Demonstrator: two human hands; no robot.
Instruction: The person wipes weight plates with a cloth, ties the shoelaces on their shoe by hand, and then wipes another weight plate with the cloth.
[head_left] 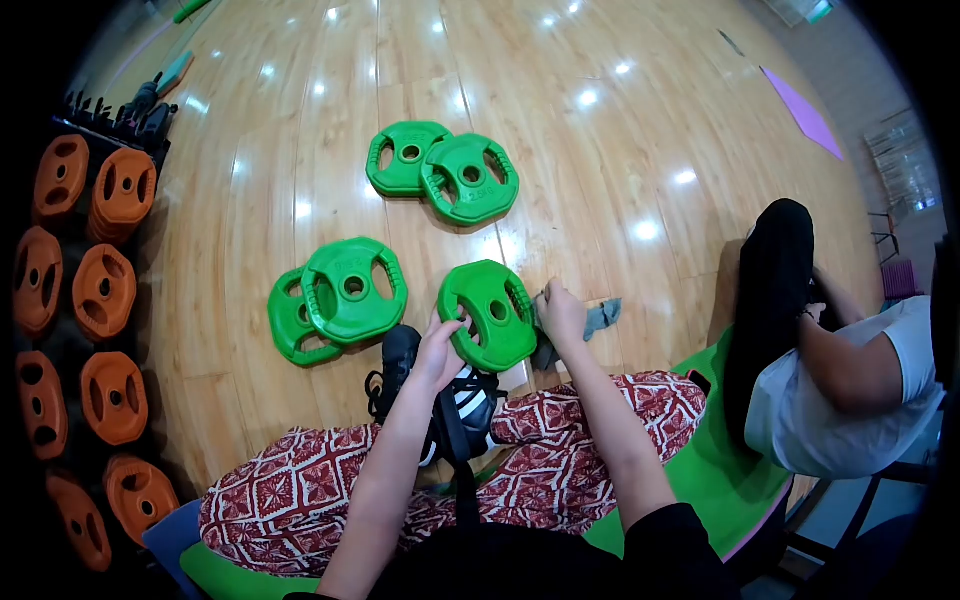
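Observation:
My left hand is closed round the left grip of a green weight plate, with fingers through its opening. The plate is tilted up in front of my shoes. At the plate's right edge, my right hand has its fingers curled on a grey cloth, which shows on both sides of the wrist. Left of the held plate, one green plate rests partly over another green plate. Farther away, a green plate overlaps one more green plate.
A rack at the left holds several orange weight plates. On my right, a seated person in a white top shares the green mat. My black shoes are on the wooden floor. A purple mat lies far right.

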